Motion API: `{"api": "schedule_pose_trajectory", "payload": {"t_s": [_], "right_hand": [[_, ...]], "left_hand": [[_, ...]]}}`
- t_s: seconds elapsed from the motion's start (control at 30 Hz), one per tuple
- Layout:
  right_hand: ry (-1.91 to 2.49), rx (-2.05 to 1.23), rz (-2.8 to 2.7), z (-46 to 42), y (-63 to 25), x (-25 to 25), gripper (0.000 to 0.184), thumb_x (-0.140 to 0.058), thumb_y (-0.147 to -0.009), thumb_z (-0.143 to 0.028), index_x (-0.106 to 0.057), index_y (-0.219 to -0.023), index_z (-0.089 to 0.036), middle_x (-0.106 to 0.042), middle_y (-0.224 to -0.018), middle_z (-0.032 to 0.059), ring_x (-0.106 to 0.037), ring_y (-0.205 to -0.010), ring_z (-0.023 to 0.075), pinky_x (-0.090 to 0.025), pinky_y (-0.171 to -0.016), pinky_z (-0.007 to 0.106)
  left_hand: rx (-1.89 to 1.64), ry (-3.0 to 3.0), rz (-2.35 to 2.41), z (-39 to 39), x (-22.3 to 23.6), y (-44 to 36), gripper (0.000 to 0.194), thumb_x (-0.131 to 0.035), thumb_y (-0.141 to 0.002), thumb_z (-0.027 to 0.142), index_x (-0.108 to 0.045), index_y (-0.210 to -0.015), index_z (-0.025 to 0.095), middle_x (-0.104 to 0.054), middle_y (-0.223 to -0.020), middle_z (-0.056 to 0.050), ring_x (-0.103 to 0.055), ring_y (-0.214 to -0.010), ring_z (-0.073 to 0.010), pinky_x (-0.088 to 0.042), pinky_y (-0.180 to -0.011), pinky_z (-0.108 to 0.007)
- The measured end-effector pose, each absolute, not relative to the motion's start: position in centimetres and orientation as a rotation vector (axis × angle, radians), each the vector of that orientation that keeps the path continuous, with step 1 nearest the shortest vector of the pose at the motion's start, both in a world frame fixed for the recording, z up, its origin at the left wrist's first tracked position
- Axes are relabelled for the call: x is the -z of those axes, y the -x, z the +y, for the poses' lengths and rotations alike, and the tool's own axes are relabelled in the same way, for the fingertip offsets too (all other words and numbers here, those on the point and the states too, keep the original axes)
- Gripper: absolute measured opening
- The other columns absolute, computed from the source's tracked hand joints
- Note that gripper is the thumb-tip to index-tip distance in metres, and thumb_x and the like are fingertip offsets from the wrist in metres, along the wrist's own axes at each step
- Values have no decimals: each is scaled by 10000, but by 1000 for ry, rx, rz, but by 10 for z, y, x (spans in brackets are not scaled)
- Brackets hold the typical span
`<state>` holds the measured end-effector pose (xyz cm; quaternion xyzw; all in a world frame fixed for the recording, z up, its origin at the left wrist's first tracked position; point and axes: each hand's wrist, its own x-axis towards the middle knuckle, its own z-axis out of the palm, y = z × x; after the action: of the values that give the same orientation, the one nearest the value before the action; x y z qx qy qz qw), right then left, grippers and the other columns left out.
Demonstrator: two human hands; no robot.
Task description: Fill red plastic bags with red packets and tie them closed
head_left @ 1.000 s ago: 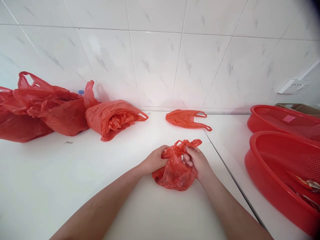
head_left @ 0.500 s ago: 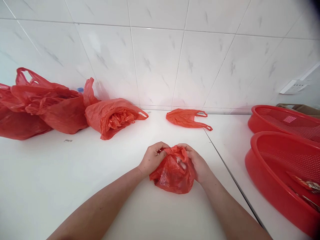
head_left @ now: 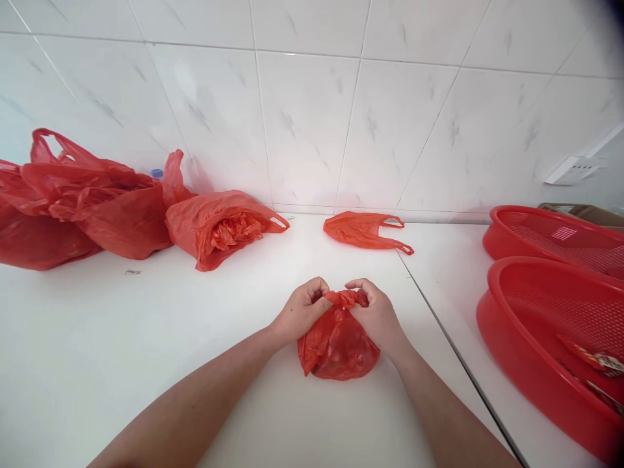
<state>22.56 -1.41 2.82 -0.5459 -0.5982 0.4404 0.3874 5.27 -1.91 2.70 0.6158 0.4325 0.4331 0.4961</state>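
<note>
A small red plastic bag (head_left: 337, 341) rests bunched on the white counter (head_left: 146, 338) in front of me. My left hand (head_left: 302, 311) pinches the bag's top from the left, fingers closed. From the right, my right hand (head_left: 374, 313) grips the same gathered top, fingers closed too. The two hands almost touch over the bag's twisted neck. What is inside the bag is hidden.
Another flat red bag (head_left: 365, 231) lies near the tiled wall. A stuffed red bag (head_left: 219, 224) and a pile of red bags (head_left: 73, 201) sit at the left. Two red mesh baskets (head_left: 550, 312) (head_left: 556, 234) stand at the right; the near one holds some packets.
Both hands have drawn the bag's handles and mouth together. The loose top seen sticking up a second ago is now gathered into a tight neck between my fingers.
</note>
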Motion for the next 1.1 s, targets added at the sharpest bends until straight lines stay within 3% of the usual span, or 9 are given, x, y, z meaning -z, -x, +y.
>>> {"api": "schedule_pose_trajectory", "payload": {"t_s": [0.07, 0.17, 0.27, 0.37, 0.47, 0.63, 0.77, 1.1], "right_hand": [[1411, -1070, -1533, -14, -225, -26, 195, -529, -706, -236, -626, -874, -257, -622, -734, -23, -557, -640, 147, -437, -556, 263], [1381, -1078, -1504, -12, -227, -27, 278, -464, -705, -182, -653, -891, -267, -656, -837, -14, -590, -724, 156, -450, -614, 275], [1266, -1289, -1393, -8, -231, -28, 341, -469, -702, -162, -656, -970, -261, -665, -887, 1, -600, -724, 155, -459, -630, 282], [1016, -1554, -1141, -3, -236, -29, 325, -574, -727, -245, -637, -1045, -236, -670, -925, 33, -612, -774, 170, -480, -686, 302], [855, -1614, -891, 4, -244, -28, 273, -681, -699, -302, -663, -955, -206, -675, -853, 32, -613, -747, 151, -495, -681, 275], [845, -1463, -634, 21, -268, -27, 211, -738, -597, -144, -667, -792, -179, -639, -703, -2, -581, -615, 91, -517, -605, 211], [939, -1338, -479, 32, -288, -25, 229, -708, -563, -76, -660, -764, -176, -601, -680, -10, -548, -576, 75, -545, -603, 212], [1108, -1301, -568, 35, -290, -14, 201, -688, -575, -111, -642, -749, -200, -587, -668, 8, -558, -596, 112, -566, -615, 267]], "left_hand": [[-1021, -1566, 1070, -21, -28, -55, 211, -512, -832, 358, -453, -735, 181, -516, -680, 33, -471, -588, -78, -370, -536, -196], [-998, -1670, 1090, -22, -28, -55, 170, -505, -832, 314, -466, -733, 181, -531, -698, 29, -491, -619, -88, -394, -569, -211], [-1015, -1780, 1130, -20, -25, -53, 113, -484, -832, 250, -486, -738, 186, -550, -728, 19, -507, -658, -102, -415, -597, -226], [-1173, -1916, 1149, -17, -22, -50, 96, -489, -812, 182, -479, -717, 188, -573, -819, -6, -535, -748, -120, -446, -683, -259], [-1384, -2052, 1162, -14, -22, -43, 97, -499, -788, 132, -475, -714, 191, -578, -965, -43, -550, -881, -146, -454, -780, -299], [-1594, -2260, 1285, -3, -22, -23, 159, -475, -738, 50, -435, -685, 195, -602, -948, -37, -560, -876, -149, -456, -765, -305], [-1658, -2192, 1505, 7, -19, -11, 155, -452, -744, 71, -414, -659, 195, -605, -869, -19, -561, -815, -143, -447, -733, -297], [-1495, -1811, 1664, 12, -16, -6, 90, -436, -773, 191, -459, -687, 204, -592, -826, -7, -547, -767, -144, -452, -734, -288]]}}
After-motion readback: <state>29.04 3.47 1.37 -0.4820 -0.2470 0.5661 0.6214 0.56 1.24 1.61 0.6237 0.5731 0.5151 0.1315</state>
